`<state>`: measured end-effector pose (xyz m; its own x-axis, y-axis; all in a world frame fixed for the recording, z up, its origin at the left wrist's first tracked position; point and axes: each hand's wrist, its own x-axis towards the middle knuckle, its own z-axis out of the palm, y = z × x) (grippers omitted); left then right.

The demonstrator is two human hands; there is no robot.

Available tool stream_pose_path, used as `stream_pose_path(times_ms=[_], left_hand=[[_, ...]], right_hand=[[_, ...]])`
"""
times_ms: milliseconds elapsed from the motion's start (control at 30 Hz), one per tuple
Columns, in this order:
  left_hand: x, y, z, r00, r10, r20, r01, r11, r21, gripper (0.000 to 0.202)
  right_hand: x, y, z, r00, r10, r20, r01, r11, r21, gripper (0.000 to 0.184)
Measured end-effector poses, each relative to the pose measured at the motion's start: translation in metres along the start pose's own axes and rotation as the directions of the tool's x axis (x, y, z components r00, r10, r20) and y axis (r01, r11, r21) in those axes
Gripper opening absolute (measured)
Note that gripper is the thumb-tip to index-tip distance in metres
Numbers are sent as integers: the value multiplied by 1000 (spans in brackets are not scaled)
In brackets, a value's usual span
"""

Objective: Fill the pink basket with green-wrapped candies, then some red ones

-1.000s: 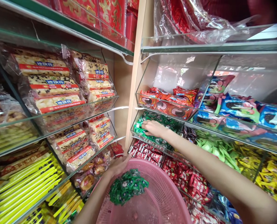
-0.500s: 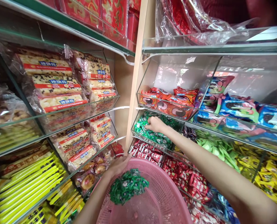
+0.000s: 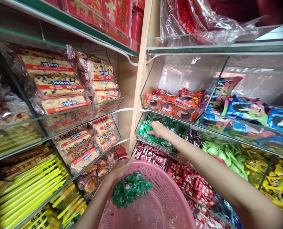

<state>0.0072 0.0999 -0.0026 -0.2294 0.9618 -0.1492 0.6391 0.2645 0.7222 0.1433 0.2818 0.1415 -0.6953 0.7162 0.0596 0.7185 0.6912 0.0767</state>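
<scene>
My left hand (image 3: 122, 168) grips the far left rim of a pink plastic basket (image 3: 178, 194), its fingers curled over the edge. Inside, a heap of small green-wrapped candies (image 3: 132, 189) lies against the far left side. My right hand (image 3: 157, 129) reaches into a clear shelf bin of the same green-wrapped candies (image 3: 173, 127). Its fingers curl down and close among the candies, and the fingertips are partly hidden there. How many candies they hold cannot be seen.
Clear-fronted bins surround me. Orange-red snack packets (image 3: 170, 103) lie above the green candies, red-wrapped candies (image 3: 151, 155) below. Sachima bars (image 3: 60, 84) and long yellow packets (image 3: 31, 183) fill the left shelves. A wooden upright (image 3: 136, 86) separates the two shelf units.
My right hand has shifted very slightly among the green candies. My left hand keeps its hold on the basket, and the heap inside looks the same.
</scene>
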Motion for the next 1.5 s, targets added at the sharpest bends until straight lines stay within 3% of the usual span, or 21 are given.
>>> stream_pose_path(times_ms=[467, 733, 1000, 1267, 1500], left_hand=[[-1, 4, 0, 1000, -19, 21, 17, 998, 54, 61], [-6, 6, -3, 999, -35, 33, 33, 998, 62, 64], [-6, 1, -2, 999, -26, 19, 26, 1000, -16, 59], [-8, 3, -3, 999, -37, 32, 37, 999, -11, 61], [-7, 4, -3, 998, -59, 18, 59, 998, 31, 61]], right_hand=[[7, 8, 6, 1000, -21, -23, 23, 997, 71, 23], [17, 5, 4, 998, 40, -55, -32, 990, 136, 23], [15, -10, -2, 993, 116, -9, -113, 982, 153, 39], [15, -8, -2, 991, 135, 2, -133, 977, 165, 33], [9, -9, 4, 977, 166, -132, -133, 963, 233, 46]])
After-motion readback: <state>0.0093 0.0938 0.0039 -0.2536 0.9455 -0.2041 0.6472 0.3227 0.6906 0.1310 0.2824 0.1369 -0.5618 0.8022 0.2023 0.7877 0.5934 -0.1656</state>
